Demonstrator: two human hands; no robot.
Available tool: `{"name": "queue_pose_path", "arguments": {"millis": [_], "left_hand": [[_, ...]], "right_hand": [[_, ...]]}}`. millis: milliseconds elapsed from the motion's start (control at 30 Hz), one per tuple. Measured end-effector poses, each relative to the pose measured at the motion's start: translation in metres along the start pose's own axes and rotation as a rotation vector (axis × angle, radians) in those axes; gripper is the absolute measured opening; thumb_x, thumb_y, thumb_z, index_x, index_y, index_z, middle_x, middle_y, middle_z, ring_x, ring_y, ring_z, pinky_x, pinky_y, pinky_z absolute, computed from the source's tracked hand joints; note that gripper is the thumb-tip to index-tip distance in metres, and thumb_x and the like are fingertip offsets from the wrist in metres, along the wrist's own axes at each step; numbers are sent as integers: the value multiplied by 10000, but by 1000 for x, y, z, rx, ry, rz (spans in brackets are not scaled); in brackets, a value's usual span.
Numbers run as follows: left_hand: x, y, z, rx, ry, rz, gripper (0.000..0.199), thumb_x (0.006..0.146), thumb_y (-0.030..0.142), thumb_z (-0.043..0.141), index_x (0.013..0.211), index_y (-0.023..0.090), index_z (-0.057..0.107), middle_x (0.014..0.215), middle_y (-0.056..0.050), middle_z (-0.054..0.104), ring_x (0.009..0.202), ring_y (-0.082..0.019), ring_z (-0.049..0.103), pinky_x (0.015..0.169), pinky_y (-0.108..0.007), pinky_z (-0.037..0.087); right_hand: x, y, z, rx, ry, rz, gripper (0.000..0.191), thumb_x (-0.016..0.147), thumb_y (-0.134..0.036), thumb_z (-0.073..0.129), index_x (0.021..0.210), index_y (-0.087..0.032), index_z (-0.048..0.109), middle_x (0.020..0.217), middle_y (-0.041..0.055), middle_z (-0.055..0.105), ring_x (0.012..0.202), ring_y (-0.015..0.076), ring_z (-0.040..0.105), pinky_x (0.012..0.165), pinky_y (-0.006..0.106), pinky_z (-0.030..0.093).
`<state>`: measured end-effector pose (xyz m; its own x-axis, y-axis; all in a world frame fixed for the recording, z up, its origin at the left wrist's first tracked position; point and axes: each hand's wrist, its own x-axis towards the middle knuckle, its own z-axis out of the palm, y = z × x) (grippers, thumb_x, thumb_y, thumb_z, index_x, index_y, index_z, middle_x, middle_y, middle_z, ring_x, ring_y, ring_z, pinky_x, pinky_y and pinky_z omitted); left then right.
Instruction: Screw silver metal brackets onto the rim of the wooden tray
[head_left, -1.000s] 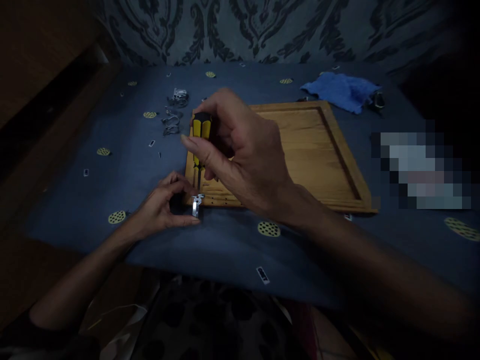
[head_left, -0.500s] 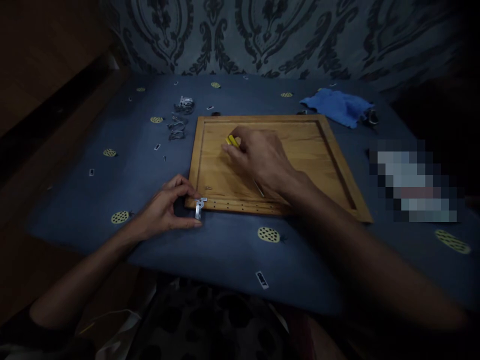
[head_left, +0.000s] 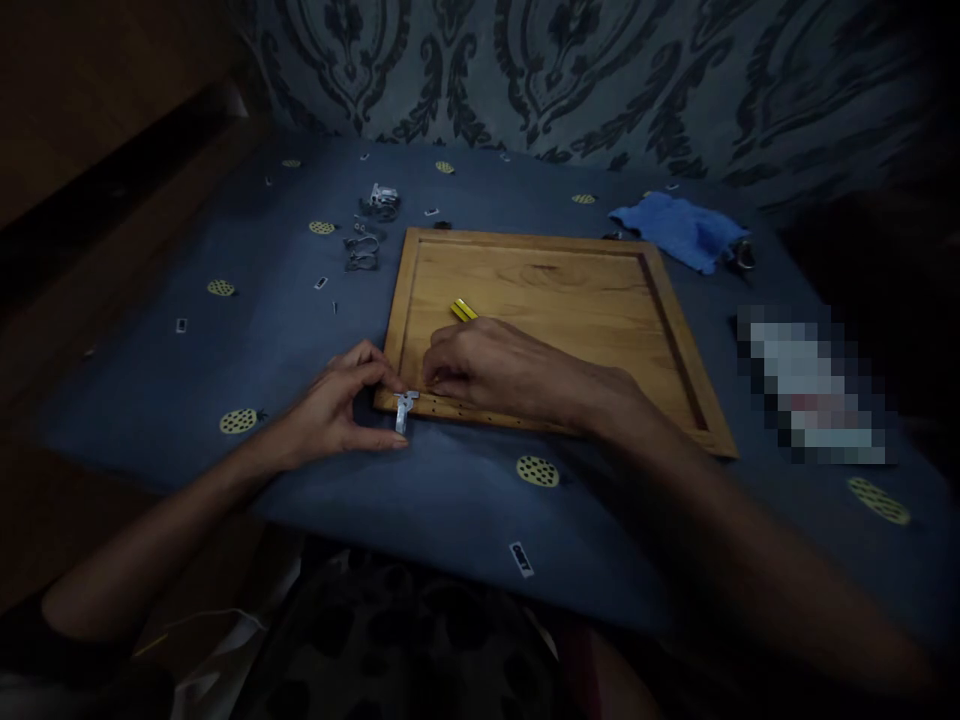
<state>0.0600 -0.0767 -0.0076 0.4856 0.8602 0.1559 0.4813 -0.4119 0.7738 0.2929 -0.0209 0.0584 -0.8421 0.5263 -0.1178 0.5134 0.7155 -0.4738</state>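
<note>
A framed wooden panel (head_left: pixel 525 290) lies on the blue cloth, with a row of small holes along its near edge. At its near left corner my left hand (head_left: pixel 337 405) holds a metal hinge (head_left: pixel 404 410) between thumb and fingers, one end resting on the frame. Beside the hinge, my right hand (head_left: pixel 487 370) is closed, fingertips pinched low over the panel; what they grip is hidden. A yellow-handled screwdriver (head_left: pixel 463 309) shows just beyond the right knuckles. Its shaft is covered by the hand, and I cannot tell whether the palm touches it.
More metal hinges (head_left: pixel 382 200) and clip-like metal pieces (head_left: pixel 362 252) sit left of the panel's far corner. Near them is a small screw (head_left: pixel 334 307). A blue rag (head_left: pixel 679 230) lies at the back right, and a blurred-out item (head_left: pixel 814 385) is at the right.
My right hand has come down and left to the panel's near left corner, and the yellow handle no longer sits in its fingertips. The small screw lying there is now out of sight. My left hand stays put.
</note>
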Motion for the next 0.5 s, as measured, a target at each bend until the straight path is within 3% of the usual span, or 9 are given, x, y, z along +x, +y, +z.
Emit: {"name": "queue_pose_path", "arguments": {"millis": [300, 500], "left_hand": [[-1, 0, 1, -20, -6, -7, 468, 740, 580, 842, 1049, 256, 705, 1028, -34, 575, 964, -210, 564, 840, -357, 504], [-1, 0, 0, -12, -1, -8, 460, 735, 564, 852, 1042, 254, 705, 1032, -32, 579, 966, -211, 570, 848, -360, 502]], "right_hand": [[-3, 5, 3, -8, -37, -35, 247, 950, -69, 527, 939, -197, 738, 948, 15, 722, 792, 138, 616, 715, 280, 382], [-2, 4, 4, -43, -35, 14, 223, 911, -33, 527, 821, -163, 684, 831, 18, 694, 703, 128, 575, 678, 283, 367]]}}
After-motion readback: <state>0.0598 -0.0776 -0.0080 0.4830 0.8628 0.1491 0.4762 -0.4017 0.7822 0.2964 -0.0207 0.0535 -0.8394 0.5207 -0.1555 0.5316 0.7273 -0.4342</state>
